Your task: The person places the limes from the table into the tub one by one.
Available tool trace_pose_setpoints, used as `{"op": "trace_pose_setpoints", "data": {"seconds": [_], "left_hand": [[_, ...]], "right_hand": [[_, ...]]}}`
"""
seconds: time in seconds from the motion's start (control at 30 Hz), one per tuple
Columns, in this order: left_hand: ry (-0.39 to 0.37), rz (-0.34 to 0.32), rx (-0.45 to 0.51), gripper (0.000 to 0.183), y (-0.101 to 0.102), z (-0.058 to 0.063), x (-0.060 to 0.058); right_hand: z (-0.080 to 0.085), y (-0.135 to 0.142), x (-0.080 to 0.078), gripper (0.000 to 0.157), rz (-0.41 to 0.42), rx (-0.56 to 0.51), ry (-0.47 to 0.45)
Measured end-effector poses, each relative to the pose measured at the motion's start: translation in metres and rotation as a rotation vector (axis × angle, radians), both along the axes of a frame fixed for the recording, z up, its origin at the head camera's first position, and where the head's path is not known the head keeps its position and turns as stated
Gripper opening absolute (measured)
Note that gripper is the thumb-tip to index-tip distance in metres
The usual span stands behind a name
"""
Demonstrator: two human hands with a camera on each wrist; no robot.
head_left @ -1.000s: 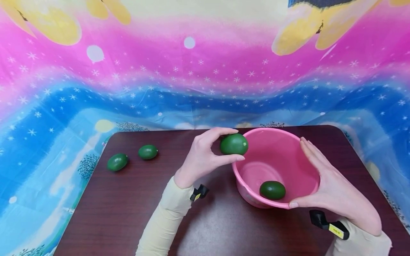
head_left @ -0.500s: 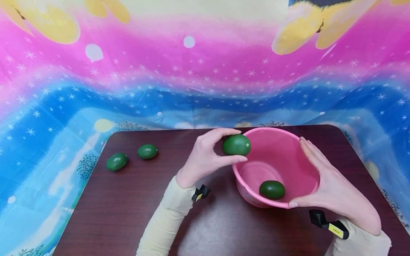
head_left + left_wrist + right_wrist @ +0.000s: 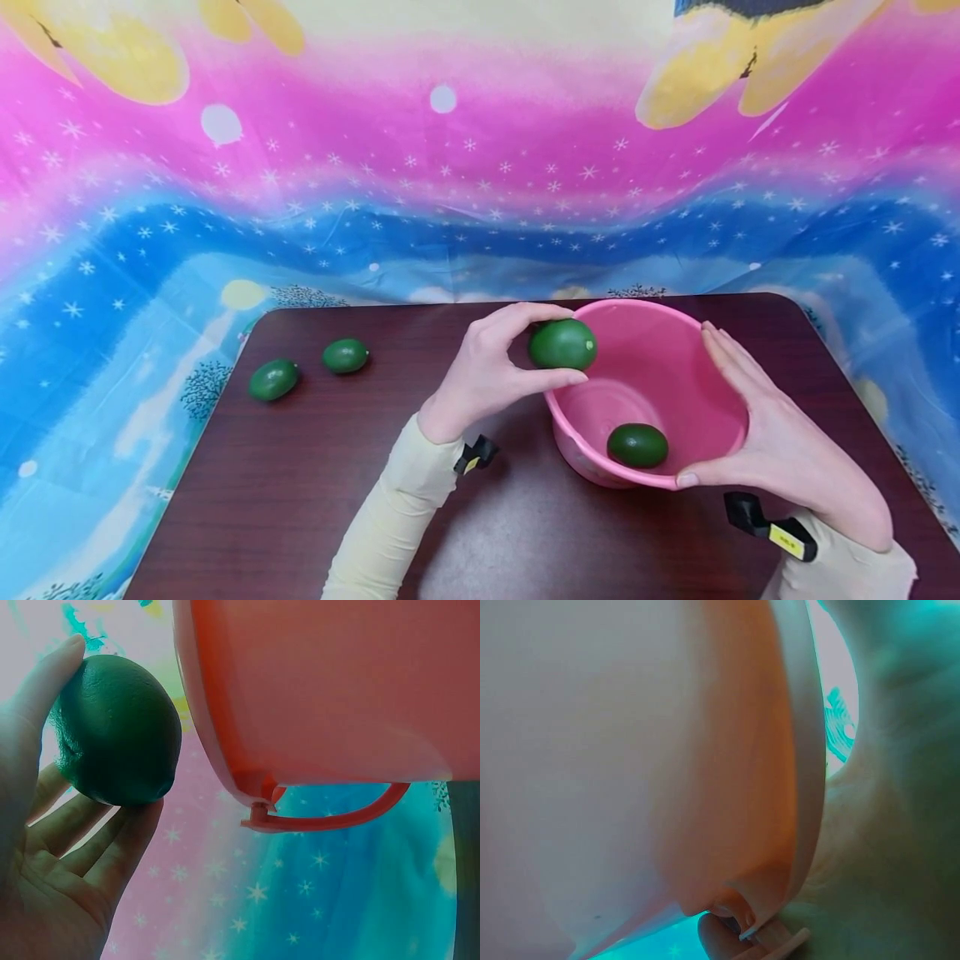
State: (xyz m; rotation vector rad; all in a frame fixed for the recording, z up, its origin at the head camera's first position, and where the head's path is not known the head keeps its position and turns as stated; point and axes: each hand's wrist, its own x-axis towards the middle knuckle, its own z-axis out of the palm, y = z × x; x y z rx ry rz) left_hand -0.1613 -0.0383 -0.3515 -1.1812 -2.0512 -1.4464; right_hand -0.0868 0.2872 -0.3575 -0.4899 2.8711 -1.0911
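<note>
My left hand (image 3: pixel 480 367) pinches a green lime (image 3: pixel 563 344) between thumb and fingers, overlapping the left rim of a pink bucket (image 3: pixel 652 342) in the head view. Seen from the left wrist, the lime (image 3: pixel 116 731) is smooth and oval, close beside the bucket's outer wall (image 3: pixel 337 690) and red-looking handle (image 3: pixel 330 821). My right hand (image 3: pixel 780 433) grips the bucket's right side, its thumb at the near rim and its fingers spread along the far right. Another lime (image 3: pixel 637 445) lies inside the bucket, near the front wall. In the right wrist view, fingertips (image 3: pixel 720 937) show below the bucket's rim.
Two more limes, one at the far left (image 3: pixel 273 380) and one beside it (image 3: pixel 346 356), lie on the dark brown table (image 3: pixel 300 500). A colourful printed cloth (image 3: pixel 450 183) hangs behind the table and along its sides. Both wrists carry black camera mounts.
My left hand has moved slightly to the right with its lime, further over the bucket's left rim. The right hand, the bucket and the other limes stay where they were.
</note>
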Motion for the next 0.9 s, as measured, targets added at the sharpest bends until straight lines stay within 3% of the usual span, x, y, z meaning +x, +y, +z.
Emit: {"op": "trace_pose_setpoints", "data": {"seconds": [0.9], "left_hand": [[0.0,-0.049,-0.052,0.068,0.015,-0.004,0.004]], "right_hand": [[-0.003,0.003,0.0,0.145,0.009,0.043,0.044]]}}
